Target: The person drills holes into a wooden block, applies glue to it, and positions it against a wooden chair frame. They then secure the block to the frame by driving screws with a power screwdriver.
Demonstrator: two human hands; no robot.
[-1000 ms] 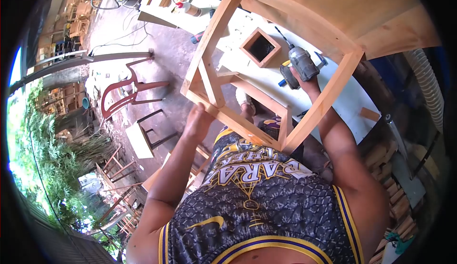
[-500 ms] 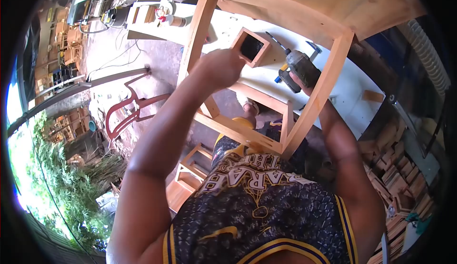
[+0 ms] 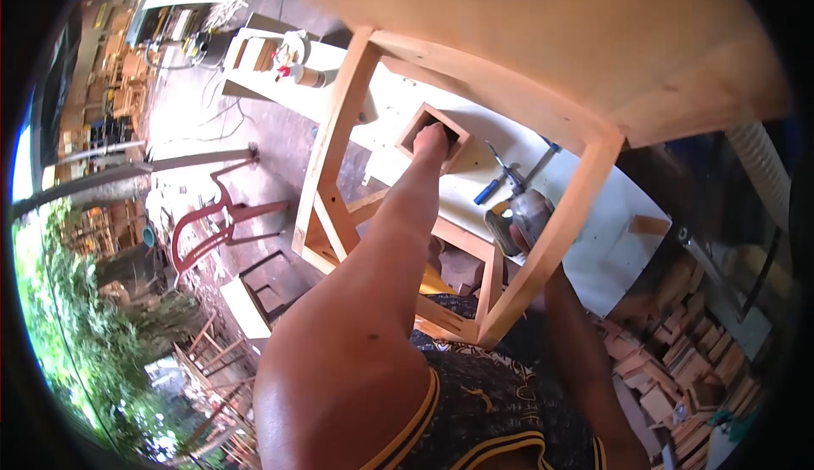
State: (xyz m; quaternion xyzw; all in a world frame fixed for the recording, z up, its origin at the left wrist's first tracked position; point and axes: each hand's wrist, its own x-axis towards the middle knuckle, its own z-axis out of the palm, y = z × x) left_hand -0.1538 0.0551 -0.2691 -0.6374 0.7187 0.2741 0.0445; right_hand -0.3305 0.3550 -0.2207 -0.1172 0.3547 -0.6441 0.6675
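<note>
My left hand reaches down into a small square wooden box with dark contents. Its fingers are hidden inside, so what they hold, if anything, does not show. My right hand is wrapped round a dark power drill, partly behind a post of the wooden frame. Both arms pass by or through this pale wooden frame, which is joined to a broad wooden panel above. Beside the drill, a blue-handled tool lies on the white tabletop.
A red plastic chair lies to the left. A bottle and wood pieces sit at the table's far end. Stacked wood offcuts are at lower right, and a ribbed hose hangs at right.
My left hand has moved from the box's near edge down into it. The drill in my right hand now sits lower in view, tilted differently. The camera view has shifted.
</note>
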